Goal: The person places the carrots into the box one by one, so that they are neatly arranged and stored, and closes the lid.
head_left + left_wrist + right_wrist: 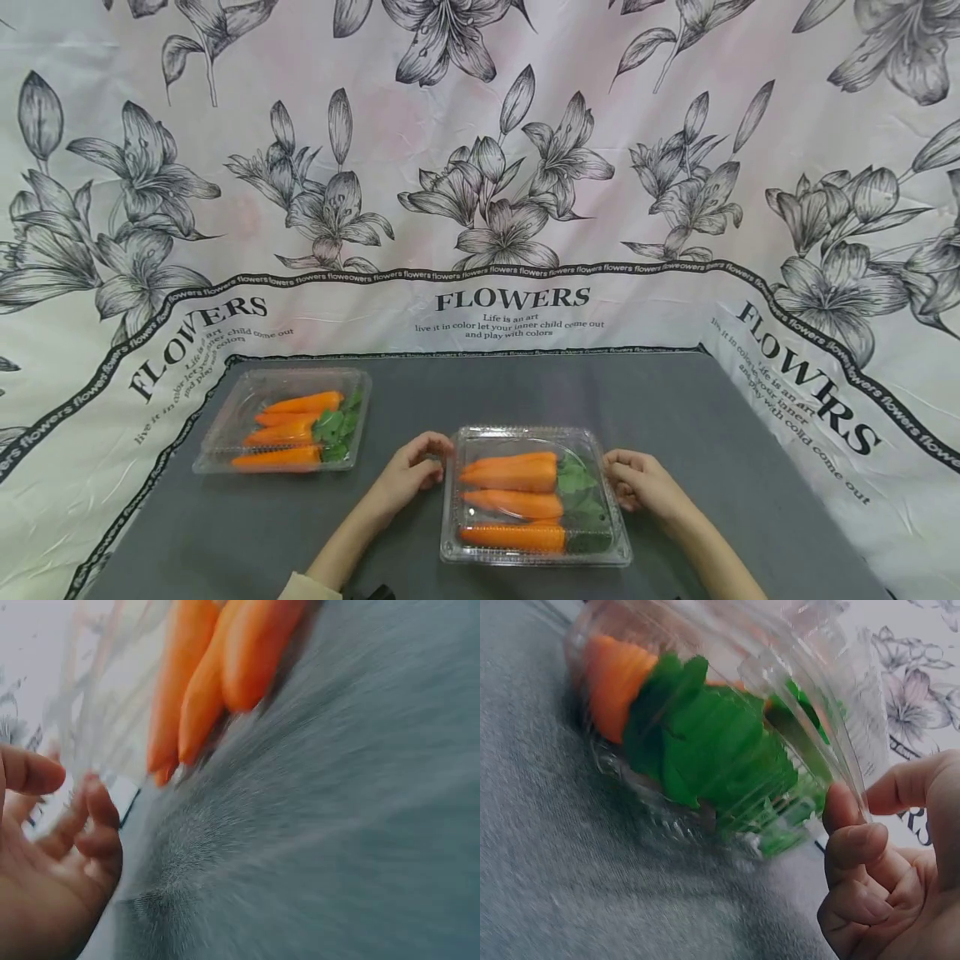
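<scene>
A clear plastic clamshell box lies closed on the grey table in front of me. Inside it are orange carrots with green leafy tops toward the right. My right hand pinches the box's right edge; in the right wrist view its thumb and forefinger meet on the clear rim. At the upper left corner, my left hand has its fingertips right by the edge. The left wrist view is blurred and shows that hand's thumb and fingers apart, loosely bent, with carrots beyond them.
A second clear box, also with carrots and green tops, sits at the back left of the grey table. White cloth printed with flowers and lettering rises behind the table and along both sides.
</scene>
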`<state>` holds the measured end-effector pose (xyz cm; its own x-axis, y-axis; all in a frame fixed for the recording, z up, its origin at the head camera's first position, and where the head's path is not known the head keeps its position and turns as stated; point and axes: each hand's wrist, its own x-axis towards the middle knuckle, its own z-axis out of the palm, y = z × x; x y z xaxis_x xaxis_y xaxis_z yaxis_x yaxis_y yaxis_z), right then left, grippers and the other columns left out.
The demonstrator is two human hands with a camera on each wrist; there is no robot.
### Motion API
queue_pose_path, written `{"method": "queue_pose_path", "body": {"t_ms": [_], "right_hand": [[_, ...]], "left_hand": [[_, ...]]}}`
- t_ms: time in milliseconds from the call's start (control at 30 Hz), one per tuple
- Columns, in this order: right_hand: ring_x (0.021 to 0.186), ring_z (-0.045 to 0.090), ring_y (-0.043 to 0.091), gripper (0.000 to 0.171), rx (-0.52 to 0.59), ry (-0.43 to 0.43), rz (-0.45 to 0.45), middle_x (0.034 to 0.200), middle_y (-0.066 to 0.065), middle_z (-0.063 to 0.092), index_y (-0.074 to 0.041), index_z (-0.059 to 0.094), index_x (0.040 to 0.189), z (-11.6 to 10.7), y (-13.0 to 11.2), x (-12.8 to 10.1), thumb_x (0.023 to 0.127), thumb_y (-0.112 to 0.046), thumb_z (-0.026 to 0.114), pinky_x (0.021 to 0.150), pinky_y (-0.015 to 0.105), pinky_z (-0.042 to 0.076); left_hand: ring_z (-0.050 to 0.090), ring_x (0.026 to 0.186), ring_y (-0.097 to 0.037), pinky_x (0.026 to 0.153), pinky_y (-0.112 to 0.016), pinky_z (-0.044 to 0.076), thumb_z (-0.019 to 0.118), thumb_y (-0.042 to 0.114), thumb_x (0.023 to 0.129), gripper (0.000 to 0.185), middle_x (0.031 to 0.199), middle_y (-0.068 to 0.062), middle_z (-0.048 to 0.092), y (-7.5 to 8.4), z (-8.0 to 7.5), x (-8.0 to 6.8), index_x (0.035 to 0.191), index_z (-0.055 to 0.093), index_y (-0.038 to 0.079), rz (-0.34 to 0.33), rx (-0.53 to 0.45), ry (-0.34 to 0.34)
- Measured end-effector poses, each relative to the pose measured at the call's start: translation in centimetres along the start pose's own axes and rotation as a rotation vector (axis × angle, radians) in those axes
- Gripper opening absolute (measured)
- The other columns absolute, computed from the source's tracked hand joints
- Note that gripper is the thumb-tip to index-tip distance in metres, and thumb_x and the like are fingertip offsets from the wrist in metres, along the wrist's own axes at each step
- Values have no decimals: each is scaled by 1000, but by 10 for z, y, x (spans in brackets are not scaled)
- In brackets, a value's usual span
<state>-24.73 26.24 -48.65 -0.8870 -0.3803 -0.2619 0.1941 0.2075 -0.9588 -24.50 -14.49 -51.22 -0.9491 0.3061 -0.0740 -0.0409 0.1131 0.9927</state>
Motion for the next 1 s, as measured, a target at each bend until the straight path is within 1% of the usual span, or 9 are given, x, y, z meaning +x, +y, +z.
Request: {"method": "queue_pose_path", "body": {"t_ms": [100,167,233,333,433,633,767,867,1000], "right_hand": [[53,38,6,19,-14,37,3,67,-3,44,0,62,107,4,1,-3,109,-13,49,53,28,35],[52,39,6,19,-21,63,2,67,-2,45,2,62,108,7,0,-4,109,-12,48,53,27,36],[52,40,7,22,-25,82,5,68,-2,46,4,62,111,10,1,-4,110,-13,48,53,26,37],[53,41,8,25,-37,108,16,69,-1,48,5,62,114,14,0,-5,112,-16,49,53,26,39],[52,43,9,30,-73,158,24,67,-1,49,7,62,120,19,0,-9,112,-19,52,52,26,41],[49,46,10,49,-130,280,62,65,2,57,3,53,151,34,-1,-26,110,-25,60,50,27,42],[56,47,9,55,-60,203,66,87,2,65,11,39,156,38,4,-46,111,-16,54,54,28,45],[58,50,9,52,30,91,94,86,0,63,15,34,152,38,10,-58,110,-13,48,57,29,48],[57,59,14,44,103,-5,140,73,0,60,7,37,146,37,15,-67,109,-15,44,58,30,50]], "left_hand": [[57,81,-14,67,-25,45,58,8,105,49,110,-7,63,6,4,-21,151,43,-1,-63,0,-5],[56,79,-14,65,-24,45,60,12,105,60,106,-6,64,10,7,-37,157,34,-3,-108,-27,-35],[56,76,-14,63,-25,43,62,16,105,62,100,-3,64,12,10,-52,156,33,-4,-166,-54,-77],[56,70,-14,62,-26,43,62,21,106,48,91,0,66,14,17,-69,143,45,-3,-250,-68,-133],[57,65,-12,62,-27,46,60,26,108,33,84,0,68,13,26,-78,128,53,1,-307,-115,-156],[55,60,-8,60,-25,48,53,26,111,26,78,-1,70,11,40,-82,121,52,2,-339,-239,-115],[55,58,-9,60,-26,49,53,21,112,20,77,-2,71,13,44,-84,118,48,4,-322,-269,-65],[55,57,-9,59,-25,50,54,17,111,18,78,-4,73,13,46,-86,118,44,3,-308,-285,-36],[55,55,-8,58,-24,49,56,15,110,23,78,-5,75,15,50,-87,121,42,1,-307,-285,4]]}}
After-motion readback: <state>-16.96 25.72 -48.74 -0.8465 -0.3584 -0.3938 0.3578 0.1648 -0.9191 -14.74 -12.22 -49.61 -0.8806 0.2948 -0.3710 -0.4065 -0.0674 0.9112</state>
